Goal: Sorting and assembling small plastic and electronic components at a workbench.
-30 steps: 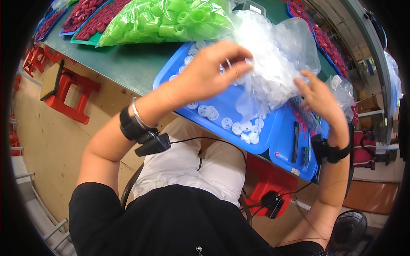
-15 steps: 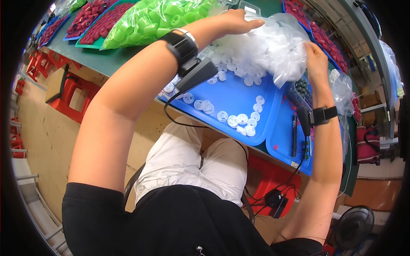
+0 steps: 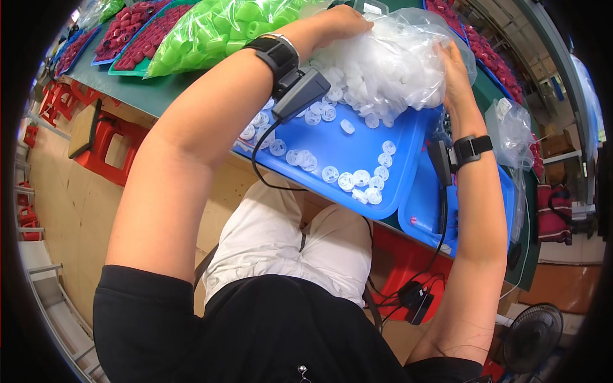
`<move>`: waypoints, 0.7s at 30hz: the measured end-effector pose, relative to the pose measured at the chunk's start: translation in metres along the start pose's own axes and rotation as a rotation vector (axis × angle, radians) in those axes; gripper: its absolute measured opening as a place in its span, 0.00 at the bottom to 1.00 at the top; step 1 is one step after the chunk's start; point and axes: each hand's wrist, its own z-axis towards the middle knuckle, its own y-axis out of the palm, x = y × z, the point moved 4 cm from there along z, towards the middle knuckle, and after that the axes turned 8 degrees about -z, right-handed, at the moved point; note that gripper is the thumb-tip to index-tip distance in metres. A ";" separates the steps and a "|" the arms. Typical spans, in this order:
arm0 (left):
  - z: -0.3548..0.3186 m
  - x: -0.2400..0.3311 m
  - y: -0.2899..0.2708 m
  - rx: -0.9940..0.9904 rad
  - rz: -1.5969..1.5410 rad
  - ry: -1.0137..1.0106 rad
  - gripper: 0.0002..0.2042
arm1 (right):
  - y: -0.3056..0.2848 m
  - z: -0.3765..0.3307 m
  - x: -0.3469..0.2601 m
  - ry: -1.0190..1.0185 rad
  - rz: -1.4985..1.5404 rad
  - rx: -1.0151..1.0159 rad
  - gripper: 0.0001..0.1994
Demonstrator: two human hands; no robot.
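A clear plastic bag bulging with small translucent white plastic discs rests over the far part of a blue tray. My left hand is closed on the far left of the bag, its fingertips partly hidden. Against the bag's right side, my right hand pinches the film between fingers and thumb. Loose white discs lie along the tray's near and right edges. More discs heap up beneath the bag and near my left wrist.
To the left lies a clear bag of green plastic caps. Trays of dark red parts stand beyond it, with more red parts at the far right. A second blue tray sits under my right forearm. Crumpled clear bags are on the right.
My right hand has moved left and upward with its side of the bag. The bag has shifted away and looks rounder. A single disc now lies apart in the middle of the tray.
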 end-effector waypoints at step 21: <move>0.038 -0.009 0.003 0.035 -0.246 -0.100 0.33 | 0.021 -0.081 -0.001 0.373 0.474 0.058 0.25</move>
